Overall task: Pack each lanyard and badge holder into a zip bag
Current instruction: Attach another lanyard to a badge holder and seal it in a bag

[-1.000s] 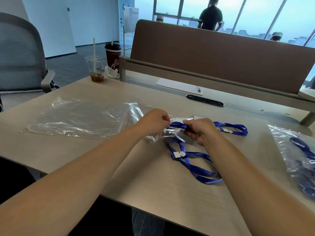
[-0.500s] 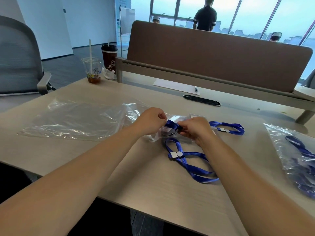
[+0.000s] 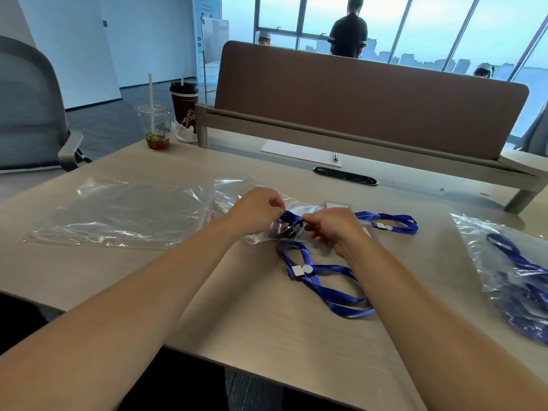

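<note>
1. Tall windows and a brown desk divider stood behind the pale counter. A clear plastic cup and a coffee cup sat at its far corner.
2. Centre stage, the left hand had its fingers curled, grip clamped on the mouth of a clear zip bag and holding the plastic up off the counter.
3. Touching knuckle to knuckle with it, the right hand had its grip clamped on the blue lanyard, pinching one end right at the bag's opening.
4. Only that end was inside. A dark shape showed through the plastic, but whether it was a clip or folded strap could not be told.
5. Most of the lanyard lay outside, looping across the counter towards the person, its white slider on the bare wood.
6. Waiting just beyond the right hand were a second lanyard and a clear badge holder.
7. Empty bags were spread out to the left, and a filled bag lay at the right edge.
8. By the look of it, the step in hand was feeding this lanyard into its bag, and it was barely begun.
9. The next move would call for the left hand to hold the mouth wide. The right hand would gather the loose loops and push them in fold by fold, and the zip would be pressed closed last.
</note>
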Motion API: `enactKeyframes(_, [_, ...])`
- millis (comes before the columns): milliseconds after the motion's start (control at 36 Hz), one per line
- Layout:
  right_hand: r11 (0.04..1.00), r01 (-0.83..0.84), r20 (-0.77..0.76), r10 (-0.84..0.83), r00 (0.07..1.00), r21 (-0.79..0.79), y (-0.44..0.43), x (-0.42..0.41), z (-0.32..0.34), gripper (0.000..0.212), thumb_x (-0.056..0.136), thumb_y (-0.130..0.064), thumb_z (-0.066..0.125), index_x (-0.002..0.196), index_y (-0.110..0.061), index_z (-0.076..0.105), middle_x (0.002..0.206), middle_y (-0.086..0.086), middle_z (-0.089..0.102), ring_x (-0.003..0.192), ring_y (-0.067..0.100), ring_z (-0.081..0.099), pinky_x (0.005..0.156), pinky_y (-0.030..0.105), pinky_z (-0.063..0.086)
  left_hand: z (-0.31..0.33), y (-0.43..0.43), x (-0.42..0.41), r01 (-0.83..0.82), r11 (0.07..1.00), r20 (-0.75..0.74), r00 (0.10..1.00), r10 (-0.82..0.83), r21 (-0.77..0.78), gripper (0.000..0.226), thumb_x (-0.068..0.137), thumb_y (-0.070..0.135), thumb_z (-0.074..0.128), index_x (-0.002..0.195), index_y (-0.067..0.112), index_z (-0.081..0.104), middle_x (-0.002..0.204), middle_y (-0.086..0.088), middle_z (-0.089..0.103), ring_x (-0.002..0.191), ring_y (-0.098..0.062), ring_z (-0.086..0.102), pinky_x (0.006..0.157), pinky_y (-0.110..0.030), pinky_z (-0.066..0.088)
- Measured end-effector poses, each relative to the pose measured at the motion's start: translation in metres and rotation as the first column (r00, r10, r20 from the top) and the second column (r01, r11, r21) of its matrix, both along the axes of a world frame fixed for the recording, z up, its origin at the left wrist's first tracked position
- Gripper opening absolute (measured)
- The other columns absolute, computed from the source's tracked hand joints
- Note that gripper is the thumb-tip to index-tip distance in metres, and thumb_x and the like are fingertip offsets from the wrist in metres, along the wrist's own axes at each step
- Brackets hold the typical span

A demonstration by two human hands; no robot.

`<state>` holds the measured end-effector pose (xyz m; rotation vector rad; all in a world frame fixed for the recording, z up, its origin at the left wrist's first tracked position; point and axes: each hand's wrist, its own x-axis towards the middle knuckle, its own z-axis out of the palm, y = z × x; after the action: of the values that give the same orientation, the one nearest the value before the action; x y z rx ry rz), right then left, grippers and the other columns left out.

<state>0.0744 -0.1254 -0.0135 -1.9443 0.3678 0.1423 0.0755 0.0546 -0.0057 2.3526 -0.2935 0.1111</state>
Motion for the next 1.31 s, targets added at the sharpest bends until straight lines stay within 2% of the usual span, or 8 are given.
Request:
enactKeyframes(111, [0.997, 0.025, 0.068, -0.020, 0.997, -0.077, 0.000, 0.000, -0.002, 0.035, 0.090, -0.031, 0.072, 0.113, -0.006, 0.068, 0.099, 0.011, 0.070, 0.078, 0.020, 0.059, 0.068, 0.031, 0.047, 0.000, 0.001, -0.001, 0.011, 1.000, -0.015, 1.000, -0.011, -0.026, 0.015, 0.096, 0.012, 0.057, 0.097, 0.020, 0.069, 0.085, 0.011, 0.062, 0.073, -0.004, 0.056, 0.066, -0.018, 0.042])
enactKeyframes(222, [0.995, 0.061, 0.078, -0.067, 0.995, 0.076, 0.001, -0.005, -0.003, 0.033, 0.088, -0.025, 0.075, 0.116, -0.009, 0.069, 0.104, 0.009, 0.070, 0.082, 0.018, 0.066, 0.057, 0.025, 0.050, 0.001, 0.002, -0.004, 0.015, 0.998, -0.017, 1.000, -0.016, -0.060, 0.016, 0.096, 0.009, 0.056, 0.093, 0.016, 0.070, 0.083, 0.012, 0.063, 0.073, -0.004, 0.057, 0.068, -0.019, 0.044])
enactKeyframes(333, [0.984, 0.089, 0.082, -0.103, 0.991, 0.155, 0.004, -0.006, -0.006, 0.023, 0.091, -0.020, 0.071, 0.106, -0.003, 0.069, 0.094, 0.013, 0.074, 0.076, 0.020, 0.069, 0.080, 0.036, 0.062, 0.003, 0.004, -0.006, 0.011, 0.998, -0.022, 1.000, -0.012, -0.065, 0.016, 0.095, 0.007, 0.056, 0.092, 0.013, 0.070, 0.092, 0.003, 0.070, 0.072, -0.005, 0.057, 0.070, -0.021, 0.044])
enactKeyframes(639, [0.972, 0.131, 0.090, -0.150, 0.984, 0.193, 0.003, -0.005, -0.002, 0.017, 0.093, -0.005, 0.063, 0.076, -0.004, 0.068, 0.089, 0.020, 0.074, 0.088, 0.027, 0.073, 0.091, 0.040, 0.059, 0.009, 0.012, -0.018, 0.035, 0.990, -0.100, 0.995, -0.022, 0.137, 0.041, 0.084, 0.028, 0.074, 0.120, 0.014, 0.061, 0.114, 0.002, 0.063, 0.105, -0.017, 0.059, 0.094, -0.029, 0.048])
enactKeyframes(889, [0.929, 0.087, 0.176, -0.159, 0.971, 0.359, 0.002, -0.010, 0.007, 0.020, 0.085, 0.005, 0.060, 0.103, 0.013, 0.066, 0.086, 0.019, 0.070, 0.074, 0.024, 0.072, 0.074, 0.036, 0.063, 0.022, 0.024, -0.034, -0.003, 0.926, -0.134, 0.989, 0.058, 0.377, 0.025, 0.090, 0.023, 0.061, 0.094, -0.002, 0.064, 0.097, -0.015, 0.066, 0.079, -0.023, 0.054, 0.070, -0.031, 0.043])
enactKeyframes(1028, [0.999, 0.041, 0.256, -0.048, 0.966, 0.030, 0.007, -0.017, 0.017, 0.022, 0.095, 0.002, 0.053, 0.104, -0.003, 0.072, 0.084, 0.009, 0.072, 0.081, 0.019, 0.072, 0.083, 0.039, 0.061, 0.033, 0.025, -0.038, -0.079, 0.896, -0.087, 0.988, 0.130, 0.437, 0.023, 0.096, 0.005, 0.045, 0.100, -0.005, 0.065, 0.104, -0.019, 0.068, 0.074, -0.026, 0.062, 0.056, -0.028, 0.045])
enactKeyframes(1167, [0.937, 0.031, 0.409, 0.122, 0.904, -0.349, 0.000, -0.023, 0.027, 0.024, 0.095, -0.006, 0.059, 0.109, -0.017, 0.074, 0.100, -0.005, 0.069, 0.093, 0.011, 0.063, 0.089, 0.030, 0.052, 0.039, 0.026, -0.032, -0.149, 0.924, -0.018, 0.986, 0.166, 0.353, 0.030, 0.090, 0.005, 0.065, 0.118, -0.004, 0.061, 0.121, -0.016, 0.060, 0.107, -0.030, 0.061, 0.090, -0.032, 0.049])
enactKeyframes(1306, [0.865, 0.072, 0.467, 0.197, 0.862, -0.497, -0.005, -0.027, 0.040, 0.022, 0.097, -0.009, 0.056, 0.098, -0.020, 0.074, 0.098, -0.001, 0.072, 0.084, 0.010, 0.063, 0.078, 0.026, 0.050, 0.052, 0.020, -0.031, -0.259, 0.957, 0.076, 0.965, 0.251, 0.129, 0.023, 0.098, 0.012, 0.051, 0.113, 0.001, 0.065, 0.110, -0.015, 0.066, 0.099, -0.028, 0.063, 0.083, -0.030, 0.049])
